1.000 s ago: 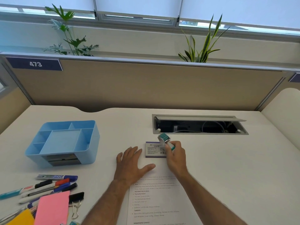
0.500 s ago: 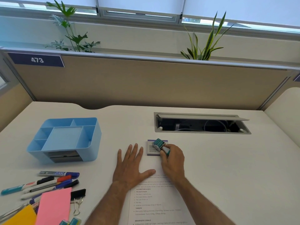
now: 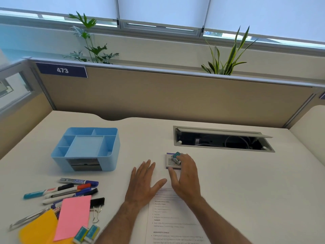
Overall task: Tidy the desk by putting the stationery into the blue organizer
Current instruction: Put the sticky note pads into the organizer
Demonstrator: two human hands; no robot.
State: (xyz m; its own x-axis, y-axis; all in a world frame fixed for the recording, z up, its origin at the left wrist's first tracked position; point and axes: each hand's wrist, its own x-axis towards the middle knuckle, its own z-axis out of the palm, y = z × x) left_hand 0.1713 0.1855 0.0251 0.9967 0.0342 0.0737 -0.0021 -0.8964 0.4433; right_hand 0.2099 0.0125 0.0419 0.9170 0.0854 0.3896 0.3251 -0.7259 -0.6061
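The blue organizer [image 3: 88, 148] stands at the left of the desk, its compartments bare. My right hand [image 3: 186, 175] grips a small teal and white stamp [image 3: 176, 156] and presses it down on a small purple-edged pad [image 3: 170, 162] at the desk's middle. My left hand [image 3: 146, 182] lies flat, fingers spread, on the desk beside a printed sheet [image 3: 174, 221]. Several markers [image 3: 70, 189], a pink sticky pad [image 3: 73, 217], a yellow pad [image 3: 38, 228], a black binder clip [image 3: 97, 203] and two erasers [image 3: 87, 234] lie at the front left.
An open cable tray [image 3: 223, 140] is sunk into the desk at the back right. A beige partition [image 3: 175, 95] with a label "473" closes the far edge. Metal tweezers or scissors [image 3: 28, 219] lie by the yellow pad.
My right hand has lowered the stamp from a raised, tilted pose down onto the pad. My left hand has stayed flat in place.
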